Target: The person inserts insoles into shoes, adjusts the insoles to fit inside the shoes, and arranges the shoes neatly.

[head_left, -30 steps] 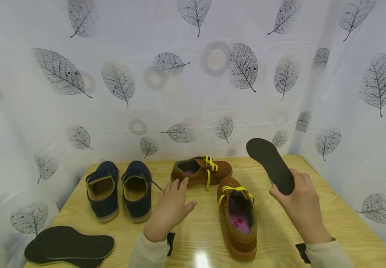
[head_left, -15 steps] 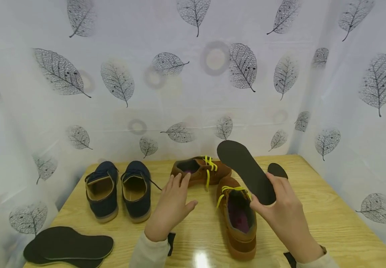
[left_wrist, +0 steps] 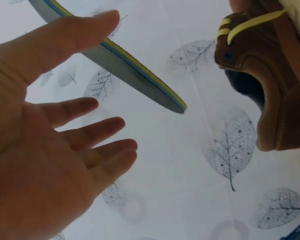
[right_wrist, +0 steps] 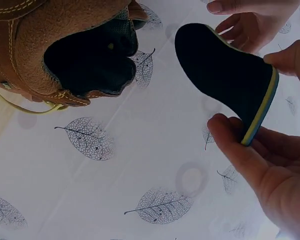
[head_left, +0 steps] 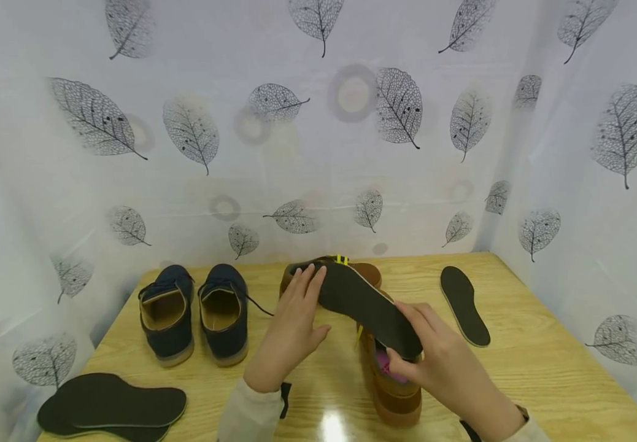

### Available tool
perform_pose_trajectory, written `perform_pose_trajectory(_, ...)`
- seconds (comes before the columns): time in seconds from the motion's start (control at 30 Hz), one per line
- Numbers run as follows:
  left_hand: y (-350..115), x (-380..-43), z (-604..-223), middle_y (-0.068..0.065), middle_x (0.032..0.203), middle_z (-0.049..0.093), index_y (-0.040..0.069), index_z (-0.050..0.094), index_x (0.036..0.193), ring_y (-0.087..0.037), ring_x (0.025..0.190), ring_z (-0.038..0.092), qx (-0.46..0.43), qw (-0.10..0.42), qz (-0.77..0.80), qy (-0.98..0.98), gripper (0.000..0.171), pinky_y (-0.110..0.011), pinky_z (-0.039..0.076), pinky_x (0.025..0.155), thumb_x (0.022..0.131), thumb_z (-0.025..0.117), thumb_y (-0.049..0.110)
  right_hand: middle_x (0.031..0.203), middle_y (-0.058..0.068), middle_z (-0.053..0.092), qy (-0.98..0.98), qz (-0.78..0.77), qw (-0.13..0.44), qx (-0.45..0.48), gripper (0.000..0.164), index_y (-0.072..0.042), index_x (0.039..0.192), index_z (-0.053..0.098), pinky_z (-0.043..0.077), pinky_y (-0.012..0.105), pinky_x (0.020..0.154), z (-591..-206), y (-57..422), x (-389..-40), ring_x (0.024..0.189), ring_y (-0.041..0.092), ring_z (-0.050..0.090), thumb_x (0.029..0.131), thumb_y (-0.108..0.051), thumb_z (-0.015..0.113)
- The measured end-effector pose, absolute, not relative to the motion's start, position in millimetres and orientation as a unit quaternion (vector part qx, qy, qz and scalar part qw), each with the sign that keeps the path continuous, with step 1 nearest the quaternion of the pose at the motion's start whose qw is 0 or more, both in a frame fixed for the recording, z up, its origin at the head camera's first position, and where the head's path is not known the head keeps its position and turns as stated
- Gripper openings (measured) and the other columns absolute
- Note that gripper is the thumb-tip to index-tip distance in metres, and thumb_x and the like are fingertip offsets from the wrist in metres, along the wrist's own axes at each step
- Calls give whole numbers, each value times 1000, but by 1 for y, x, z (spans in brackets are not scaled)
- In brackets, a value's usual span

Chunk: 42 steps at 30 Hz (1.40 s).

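My right hand pinches one end of a black insole between thumb and fingers, holding it tilted above the nearer brown shoe. That shoe has a pink lining and is partly covered by the insole. Fingers spread, my left hand is at the insole's far end; whether it touches is unclear. The left wrist view shows the insole's yellow and blue edge beyond the thumb. Behind lies a second brown shoe with yellow laces, turned sideways and partly hidden.
Another black insole lies on the wooden table at the right. Two navy shoes, left and right, stand at the back left. Two overlapping black insoles lie front left. A leaf-patterned curtain surrounds the table.
My right hand has carried its insole leftward and down, from the right side to over the nearer brown shoe, uncovering the insole on the table. My left hand has barely moved.
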<state>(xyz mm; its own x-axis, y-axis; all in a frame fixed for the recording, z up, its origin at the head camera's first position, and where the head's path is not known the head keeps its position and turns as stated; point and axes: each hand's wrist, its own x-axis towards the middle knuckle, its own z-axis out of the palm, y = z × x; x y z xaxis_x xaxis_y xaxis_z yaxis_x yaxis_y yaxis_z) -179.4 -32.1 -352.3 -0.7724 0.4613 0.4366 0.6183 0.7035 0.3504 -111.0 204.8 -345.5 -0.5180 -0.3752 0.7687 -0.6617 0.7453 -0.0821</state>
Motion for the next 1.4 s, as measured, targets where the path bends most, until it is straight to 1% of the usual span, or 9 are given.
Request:
perform_pose_trajectory(0.2, -30, -182, -352, -20, 153, 27, 9, 29, 150, -46, 139, 24, -316, 155, -228, -908, 102, -58, 33, 104, 67, 89, 14, 103, 4, 58, -853, 182, 353, 339, 63, 2, 118, 60, 47, 17, 62, -346, 205, -111, 74, 10, 56, 60, -17, 76)
perform_pose_trajectory(0.37, -29, -182, -353, -16, 154, 27, 12, 32, 149, -44, 140, 23, -331, 124, -208, -912, 101, -59, 33, 104, 66, 90, 16, 106, 4, 58, -852, 194, 330, 359, 64, 1, 120, 59, 45, 13, 62, -347, 207, -111, 75, 8, 55, 62, -17, 78)
perform_pose_trajectory(0.57, -29, -182, -352, -16, 152, 32, 9, 38, 144, -42, 140, 25, -356, 92, -206, -907, 91, -56, 29, 107, 68, 88, 14, 107, 5, 57, -845, 207, 310, 383, 62, 1, 124, 57, 41, 10, 61, -347, 211, -113, 74, 5, 52, 68, -16, 77)
perform_pose_trajectory(0.77, -29, -180, -352, -17, 144, 42, 4, 42, 141, -37, 135, 36, -367, 93, -214, -900, 87, -52, 27, 110, 69, 88, 15, 111, 7, 57, -856, 175, 312, 374, 65, 3, 123, 56, 47, 15, 67, -347, 215, -113, 81, 10, 57, 62, -11, 73)
perform_pose_trajectory(0.83, -29, -180, -353, -18, 141, 45, 3, 42, 140, -36, 133, 40, -368, 97, -216, -899, 86, -51, 28, 110, 69, 88, 16, 114, 8, 57, -867, 155, 309, 360, 68, 4, 125, 55, 50, 20, 69, -347, 216, -112, 85, 14, 59, 62, -11, 73)
perform_pose_trajectory(0.93, -28, -179, -354, -18, 137, 47, 2, 42, 139, -35, 129, 43, -365, 106, -212, -900, 85, -49, 30, 109, 69, 88, 18, 118, 13, 56, -886, 111, 304, 332, 75, 6, 131, 51, 54, 33, 76, -347, 215, -111, 96, 23, 61, 63, -13, 78)
perform_pose_trajectory(1.07, -27, -177, -354, -18, 133, 49, 0, 43, 138, -35, 124, 47, -349, 125, -196, -908, 85, -48, 34, 107, 69, 88, 22, 123, 20, 53, -901, 44, 313, 298, 89, 9, 134, 47, 49, 46, 89, -348, 208, -111, 109, 35, 56, 61, -22, 88)
perform_pose_trajectory(1.23, -19, -174, -354, -18, 128, 51, -1, 45, 136, -34, 119, 50, -336, 159, -163, -914, 88, -46, 38, 104, 66, 90, 27, 125, 22, 55, -897, -10, 342, 280, 89, 9, 129, 51, 46, 46, 95, -350, 185, -114, 112, 37, 55, 59, -28, 91)
perform_pose_trajectory(1.4, -7, -167, -355, -16, 127, 53, 1, 48, 134, -32, 118, 51, -339, 202, -115, -912, 89, -44, 40, 102, 64, 91, 32, 126, 20, 58, -900, -70, 343, 258, 83, 7, 127, 56, 46, 43, 96, -351, 165, -120, 114, 33, 56, 61, -30, 89)
